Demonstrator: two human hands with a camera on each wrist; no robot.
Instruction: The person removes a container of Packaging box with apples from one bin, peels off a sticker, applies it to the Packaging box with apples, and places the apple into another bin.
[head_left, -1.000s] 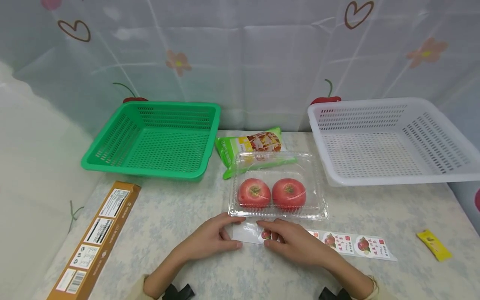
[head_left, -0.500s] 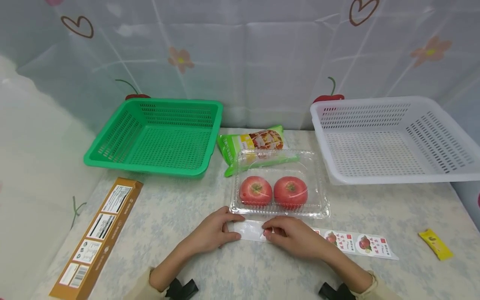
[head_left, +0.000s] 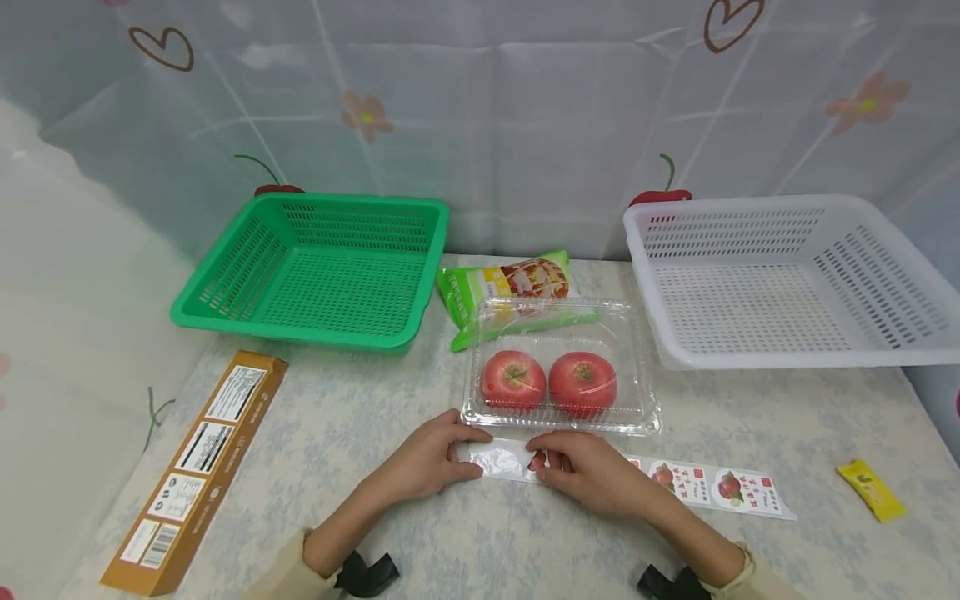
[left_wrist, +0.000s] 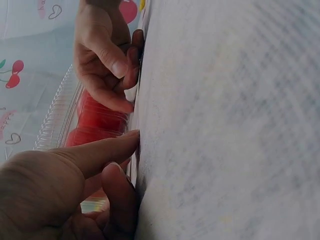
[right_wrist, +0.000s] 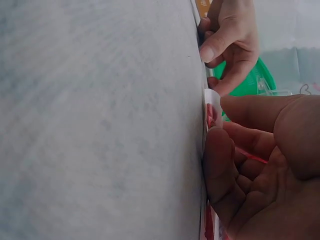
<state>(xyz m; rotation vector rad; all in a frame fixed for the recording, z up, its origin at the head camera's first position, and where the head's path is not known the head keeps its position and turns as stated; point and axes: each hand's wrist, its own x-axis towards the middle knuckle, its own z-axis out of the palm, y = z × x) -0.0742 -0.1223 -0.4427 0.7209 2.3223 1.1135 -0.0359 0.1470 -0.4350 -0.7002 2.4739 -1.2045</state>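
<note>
"What dominates the table?"

"A white perforated plastic basket (head_left: 750,308) at right, a green perforated plastic basket (head_left: 337,292) at left, then a long brown cardboard box (head_left: 197,475) bearing barcodes and print too small to read."

"The fingers?"

"Below a clear plastic container (head_left: 558,426) with two round red tomatoes (head_left: 513,380), the left hand (head_left: 429,458) spreads thumb and forefinger at the left end of a white label strip (head_left: 678,484), its red characters unreadable; the right hand (head_left: 592,477) pinches a white, red-printed label (right_wrist: 213,103)."
</note>
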